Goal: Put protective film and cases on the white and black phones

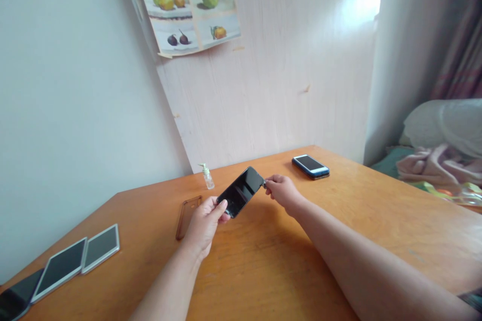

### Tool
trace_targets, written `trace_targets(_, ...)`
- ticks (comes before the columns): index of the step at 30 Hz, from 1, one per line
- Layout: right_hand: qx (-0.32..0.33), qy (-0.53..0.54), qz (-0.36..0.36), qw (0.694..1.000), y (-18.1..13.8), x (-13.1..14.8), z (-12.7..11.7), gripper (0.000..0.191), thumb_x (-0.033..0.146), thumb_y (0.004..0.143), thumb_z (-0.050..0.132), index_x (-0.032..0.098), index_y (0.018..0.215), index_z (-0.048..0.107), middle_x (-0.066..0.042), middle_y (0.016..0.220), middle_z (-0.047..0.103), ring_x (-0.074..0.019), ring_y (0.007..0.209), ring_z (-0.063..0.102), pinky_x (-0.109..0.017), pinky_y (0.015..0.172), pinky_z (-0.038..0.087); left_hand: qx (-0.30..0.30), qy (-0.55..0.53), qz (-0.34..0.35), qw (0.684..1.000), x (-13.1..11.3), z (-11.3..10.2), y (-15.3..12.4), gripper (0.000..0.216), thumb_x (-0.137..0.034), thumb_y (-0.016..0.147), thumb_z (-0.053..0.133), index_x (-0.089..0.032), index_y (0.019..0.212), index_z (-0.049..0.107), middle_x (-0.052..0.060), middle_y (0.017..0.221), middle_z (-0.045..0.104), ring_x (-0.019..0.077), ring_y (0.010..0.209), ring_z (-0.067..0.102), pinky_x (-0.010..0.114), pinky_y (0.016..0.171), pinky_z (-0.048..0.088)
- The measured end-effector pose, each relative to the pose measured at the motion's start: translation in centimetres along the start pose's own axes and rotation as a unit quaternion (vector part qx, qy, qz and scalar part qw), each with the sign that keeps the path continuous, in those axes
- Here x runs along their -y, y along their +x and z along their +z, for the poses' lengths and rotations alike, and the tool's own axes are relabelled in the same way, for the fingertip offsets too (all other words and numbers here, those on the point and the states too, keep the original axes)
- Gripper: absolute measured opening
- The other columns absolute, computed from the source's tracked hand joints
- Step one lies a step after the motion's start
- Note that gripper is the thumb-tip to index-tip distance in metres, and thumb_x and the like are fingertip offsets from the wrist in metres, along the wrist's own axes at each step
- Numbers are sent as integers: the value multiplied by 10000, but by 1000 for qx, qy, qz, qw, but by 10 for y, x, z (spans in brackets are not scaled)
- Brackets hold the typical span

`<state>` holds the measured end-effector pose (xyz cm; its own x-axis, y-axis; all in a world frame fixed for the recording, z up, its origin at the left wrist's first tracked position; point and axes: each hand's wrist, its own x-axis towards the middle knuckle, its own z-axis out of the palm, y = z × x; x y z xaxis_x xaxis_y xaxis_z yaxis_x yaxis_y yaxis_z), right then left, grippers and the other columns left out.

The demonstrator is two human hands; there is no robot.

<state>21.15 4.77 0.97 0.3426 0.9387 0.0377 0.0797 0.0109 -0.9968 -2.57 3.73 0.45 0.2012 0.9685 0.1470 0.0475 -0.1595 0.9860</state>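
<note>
Above the table, my left hand (208,218) grips a black smartphone (242,191) by its lower left end, thumb on the glass. The dark, shiny screen faces me, and the phone is tilted. At the phone's upper right edge, my right hand (281,191) is closed in a pinch. Something small and dark shows at its fingertips, too small to name. A clear brownish phone case (185,215) lies on the table behind my left wrist, partly hidden by it. Beyond that stands a small clear pump bottle (207,179) with a pale green top.
On the wooden table (256,271), a white tablet-like device (62,267), another white-framed device (101,247) and a dark one (18,297) lie at left. Stacked phones (311,165) lie at the back right. A panel (278,100) rises behind; bedding (437,165) is at right.
</note>
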Motion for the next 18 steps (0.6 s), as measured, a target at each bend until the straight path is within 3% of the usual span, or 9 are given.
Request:
trace_targets(5,48,78,7,996,-4,3,5,75,207,777,565,158,722,581,-2,576,589,-68,441,455,-192,421,288,-8,-90,-40,995,-2,4,-1,343,-427,743,734,-165,851,541,-32,711,594,60,573,540,183,591,423)
trace_targets(13,36,182,26,982,-4,4,4,127,271,818,555,159,760,551,-4,662,588,-56,498,456,-179,454,323,-14,-173,-107,979,-3,4,-2,247,-299,765,733,-169,855,542,-42,672,562,47,522,541,159,517,429)
trace_targets(18,61,193,64,977,-6,0,8,196,308,800,625,167,713,521,-11,617,576,-67,483,455,-178,423,310,27,-184,-145,972,-4,3,-4,206,-246,780,714,-171,837,530,-49,664,556,38,508,529,149,511,428)
